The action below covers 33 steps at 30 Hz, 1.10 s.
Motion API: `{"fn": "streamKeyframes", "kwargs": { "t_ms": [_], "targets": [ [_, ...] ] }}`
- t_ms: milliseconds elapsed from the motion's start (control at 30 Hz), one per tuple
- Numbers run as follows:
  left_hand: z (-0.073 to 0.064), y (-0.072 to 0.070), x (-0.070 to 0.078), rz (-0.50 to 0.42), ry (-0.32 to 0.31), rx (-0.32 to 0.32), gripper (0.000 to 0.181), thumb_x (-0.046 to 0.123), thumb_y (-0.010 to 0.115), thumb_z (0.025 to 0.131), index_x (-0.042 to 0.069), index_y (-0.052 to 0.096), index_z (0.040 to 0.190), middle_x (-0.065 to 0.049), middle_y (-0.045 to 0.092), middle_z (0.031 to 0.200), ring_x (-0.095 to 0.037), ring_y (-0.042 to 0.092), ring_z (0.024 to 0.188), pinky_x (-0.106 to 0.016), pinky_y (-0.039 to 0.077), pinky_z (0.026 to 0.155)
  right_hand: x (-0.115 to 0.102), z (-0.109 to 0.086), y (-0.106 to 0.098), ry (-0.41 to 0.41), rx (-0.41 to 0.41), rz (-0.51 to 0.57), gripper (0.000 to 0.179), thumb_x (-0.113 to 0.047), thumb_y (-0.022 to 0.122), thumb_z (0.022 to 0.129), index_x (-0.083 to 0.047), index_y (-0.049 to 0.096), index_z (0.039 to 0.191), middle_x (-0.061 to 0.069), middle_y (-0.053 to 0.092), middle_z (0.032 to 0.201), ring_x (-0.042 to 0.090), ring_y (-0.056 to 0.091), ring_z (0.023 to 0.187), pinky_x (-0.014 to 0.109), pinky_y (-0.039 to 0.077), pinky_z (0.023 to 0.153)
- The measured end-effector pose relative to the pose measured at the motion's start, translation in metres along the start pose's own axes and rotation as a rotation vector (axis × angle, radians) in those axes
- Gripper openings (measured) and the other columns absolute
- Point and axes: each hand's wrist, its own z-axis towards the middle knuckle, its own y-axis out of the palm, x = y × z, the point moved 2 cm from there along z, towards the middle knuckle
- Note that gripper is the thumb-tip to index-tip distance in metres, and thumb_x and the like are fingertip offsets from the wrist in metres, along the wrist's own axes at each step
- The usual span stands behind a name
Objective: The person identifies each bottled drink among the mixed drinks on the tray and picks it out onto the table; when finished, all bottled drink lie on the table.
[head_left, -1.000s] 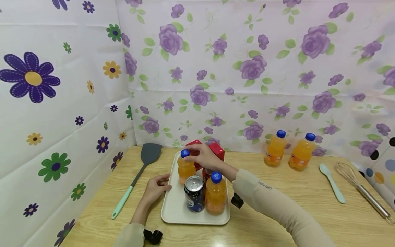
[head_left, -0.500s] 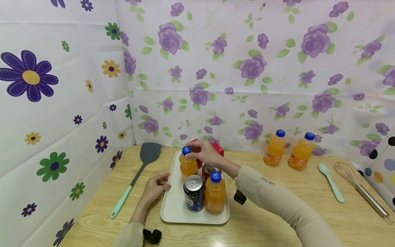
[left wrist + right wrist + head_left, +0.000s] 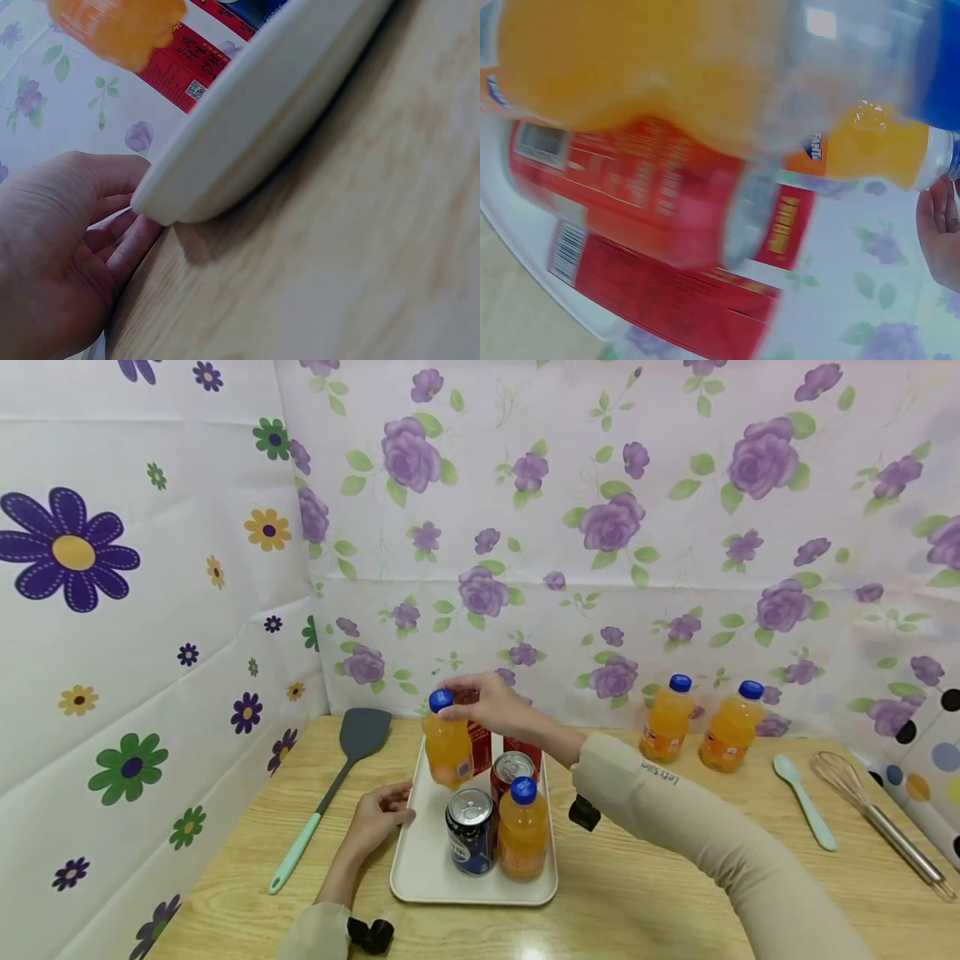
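My right hand [image 3: 491, 703] pinches the blue cap of an orange soda bottle [image 3: 447, 747], which hangs above the far left part of a cream tray [image 3: 427, 885]. At the tray's left edge, my left hand [image 3: 381, 817] grips the rim, with thumb and fingers on either side of it in the left wrist view. On the tray stand a dark blue can [image 3: 471, 832], a red can [image 3: 513, 767], a second orange soda bottle [image 3: 523, 835] and red boxes [image 3: 522, 750] at the back. The right hand partly covers one box.
Two more orange soda bottles [image 3: 667, 722] stand at the back right of the wooden table [image 3: 622, 893]. A mint spoon [image 3: 806, 802] and a whisk [image 3: 885, 827] lie to the right. Left of the tray lies a grey spatula [image 3: 337, 793] with a mint handle.
My right hand has raised the orange soda bottle off the tray, first slightly right, then up and left. More of the red can and boxes shows. The left hand stays on the rim.
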Motion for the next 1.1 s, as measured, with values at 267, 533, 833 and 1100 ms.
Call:
{"fn": "streamKeyframes", "kwargs": {
  "t_ms": [267, 533, 833, 1100],
  "targets": [
    [-0.001, 0.0, 0.001, 0.011, -0.004, 0.014, 0.048, -0.006, 0.071, 0.078, -0.003, 0.063, 0.125, -0.021, 0.064, 0.111, -0.006, 0.056, 0.076, -0.016, 0.046, 0.066, -0.027, 0.0, -0.023, -0.008, 0.052, 0.042, 0.04, -0.014, 0.068, 0.091, -0.003, 0.063, 0.129, 0.016, 0.069, 0.116, 0.022, 0.066, 0.1, 0.03, 0.054, 0.091],
    [-0.001, 0.001, 0.001, -0.005, -0.002, 0.013, 0.049, -0.006, 0.071, 0.077, -0.005, 0.062, 0.125, -0.021, 0.065, 0.111, -0.006, 0.056, 0.076, -0.016, 0.045, 0.066, -0.036, -0.007, -0.054, -0.023, 0.13, 0.045, 0.036, -0.012, 0.067, 0.091, -0.001, 0.064, 0.126, 0.019, 0.07, 0.112, 0.018, 0.065, 0.093, 0.025, 0.054, 0.088],
    [0.003, 0.002, 0.002, 0.019, 0.004, 0.004, 0.048, -0.004, 0.071, 0.078, -0.004, 0.063, 0.125, -0.021, 0.065, 0.112, -0.006, 0.056, 0.076, -0.016, 0.045, 0.066, -0.025, -0.031, -0.104, 0.021, 0.223, 0.037, 0.04, -0.014, 0.064, 0.094, -0.003, 0.06, 0.132, 0.018, 0.067, 0.114, 0.009, 0.062, 0.088, 0.019, 0.051, 0.082],
    [0.0, 0.001, 0.0, 0.017, -0.001, 0.018, 0.048, -0.005, 0.071, 0.077, -0.003, 0.064, 0.125, -0.02, 0.066, 0.111, -0.005, 0.056, 0.076, -0.016, 0.046, 0.068, -0.009, -0.065, -0.132, 0.086, 0.271, -0.002, 0.045, -0.018, 0.062, 0.095, -0.005, 0.055, 0.138, 0.02, 0.063, 0.125, 0.001, 0.062, 0.093, 0.013, 0.05, 0.084]
  ]
}}
